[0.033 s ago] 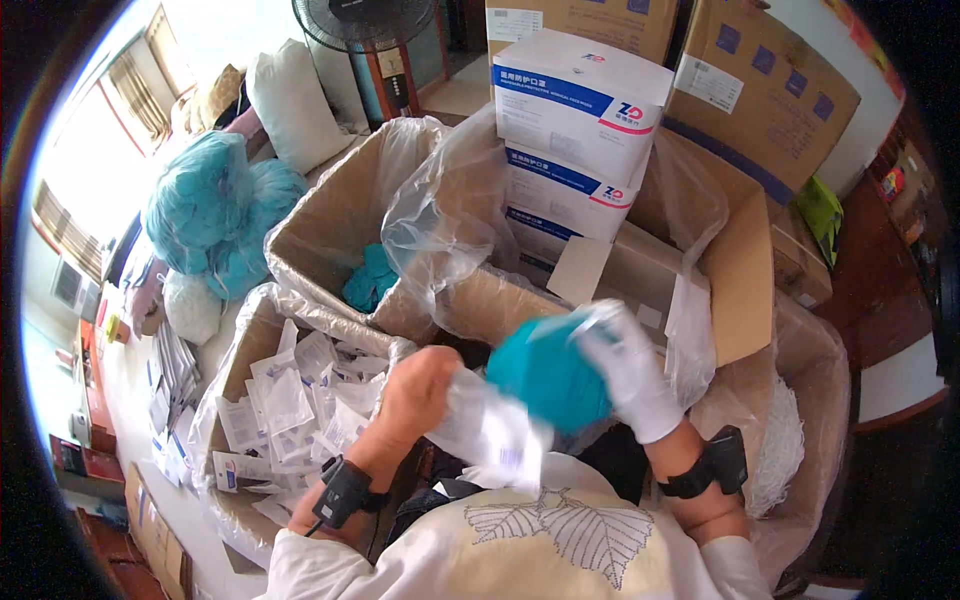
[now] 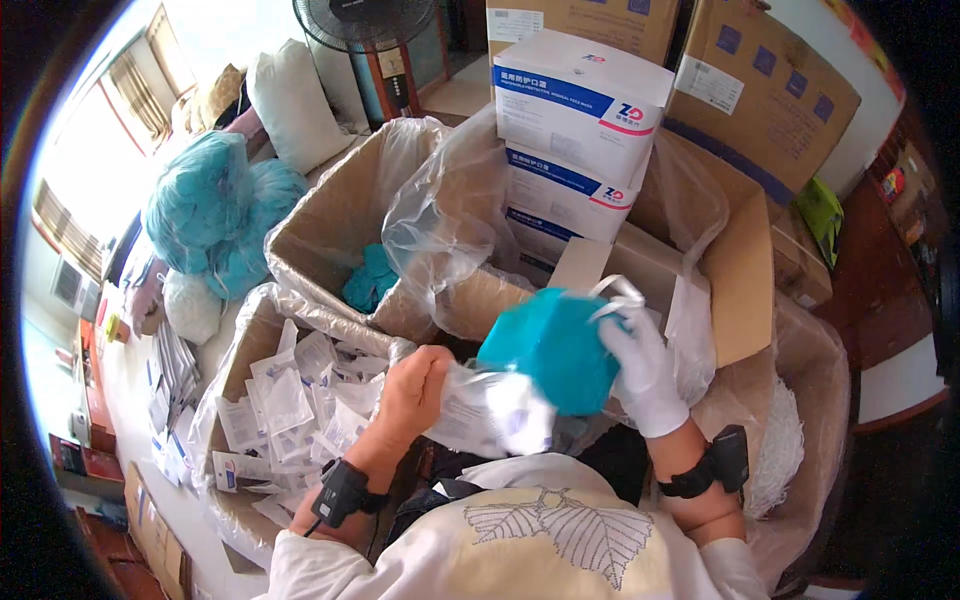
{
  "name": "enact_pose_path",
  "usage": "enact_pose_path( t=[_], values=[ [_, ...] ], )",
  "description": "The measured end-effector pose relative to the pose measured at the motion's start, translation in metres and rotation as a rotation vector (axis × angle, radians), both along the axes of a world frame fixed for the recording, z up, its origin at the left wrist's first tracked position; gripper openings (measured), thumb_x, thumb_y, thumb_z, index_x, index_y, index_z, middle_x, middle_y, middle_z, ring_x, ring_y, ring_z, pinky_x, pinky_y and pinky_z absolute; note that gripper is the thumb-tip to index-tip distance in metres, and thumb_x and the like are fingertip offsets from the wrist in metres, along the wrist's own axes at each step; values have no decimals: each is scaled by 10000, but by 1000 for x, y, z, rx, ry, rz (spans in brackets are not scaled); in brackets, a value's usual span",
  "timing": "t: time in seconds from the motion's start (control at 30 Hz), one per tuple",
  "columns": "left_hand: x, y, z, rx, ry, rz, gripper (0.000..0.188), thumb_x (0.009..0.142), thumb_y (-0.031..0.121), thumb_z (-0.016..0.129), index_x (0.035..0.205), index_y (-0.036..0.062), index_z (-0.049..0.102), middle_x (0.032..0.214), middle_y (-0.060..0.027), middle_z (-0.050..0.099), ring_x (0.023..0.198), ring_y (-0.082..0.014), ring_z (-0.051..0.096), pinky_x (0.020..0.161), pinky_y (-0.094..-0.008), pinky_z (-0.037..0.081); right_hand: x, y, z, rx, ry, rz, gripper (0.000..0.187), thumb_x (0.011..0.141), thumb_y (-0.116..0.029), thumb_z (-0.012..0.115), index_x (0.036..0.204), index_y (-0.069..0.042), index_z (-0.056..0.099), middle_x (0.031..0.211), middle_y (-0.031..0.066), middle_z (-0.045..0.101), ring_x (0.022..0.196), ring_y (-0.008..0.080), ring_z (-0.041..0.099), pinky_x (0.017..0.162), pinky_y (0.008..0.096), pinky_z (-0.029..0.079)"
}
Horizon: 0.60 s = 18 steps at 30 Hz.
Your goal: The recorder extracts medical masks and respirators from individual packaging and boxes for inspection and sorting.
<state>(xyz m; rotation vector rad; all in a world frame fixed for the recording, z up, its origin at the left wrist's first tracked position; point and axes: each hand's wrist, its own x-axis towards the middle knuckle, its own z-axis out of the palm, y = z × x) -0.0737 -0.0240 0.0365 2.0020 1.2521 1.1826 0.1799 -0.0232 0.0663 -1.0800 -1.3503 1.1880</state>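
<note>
My left hand [image 2: 412,392] is bare and closed on the edge of a clear plastic pouch [image 2: 465,415] with white and blue print. The pouch's far end is smeared by motion and lies against the lower left side of a teal face mask [image 2: 548,352]. On the mask's right side, the gloved fingers of my right hand [image 2: 643,380] are wrapped round its edge. White straps [image 2: 620,292] loop up above the white glove. Whether any of the mask is inside the pouch, I cannot tell.
Left of me stands a lined carton of packed pouches [image 2: 275,400]. Beyond it, another lined carton [image 2: 320,225] holds some teal masks [image 2: 370,278]. White product boxes [image 2: 580,95] are stacked ahead. White strap material [image 2: 785,450] lies in a carton at right.
The mask has risen slightly and its straps now show above the glove. The pouch's far end has swung up against the mask. My left hand has barely moved.
</note>
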Motion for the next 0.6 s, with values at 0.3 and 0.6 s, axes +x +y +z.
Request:
enact_pose_path(
  t=[0.3,0.6],
  values=[
    [-24,-10,-23,-349,-408,63,205,884,122,352,868,12,524,768,-7,501,696,-97,454,639,-233,381,11,7,-1,-89,676,-117,282,870,-188,464,1124,-65,443,1032,42,516,931,130,500,831,292,410],
    [49,5,-42,-617,-580,-444,516,784,160,613,1236,38,397,1175,-69,475,1044,-141,463,910,-279,363,-2,-24,-42,-86,162,49,296,786,-100,562,1066,-20,516,965,16,558,877,97,509,799,241,391]
  ],
)
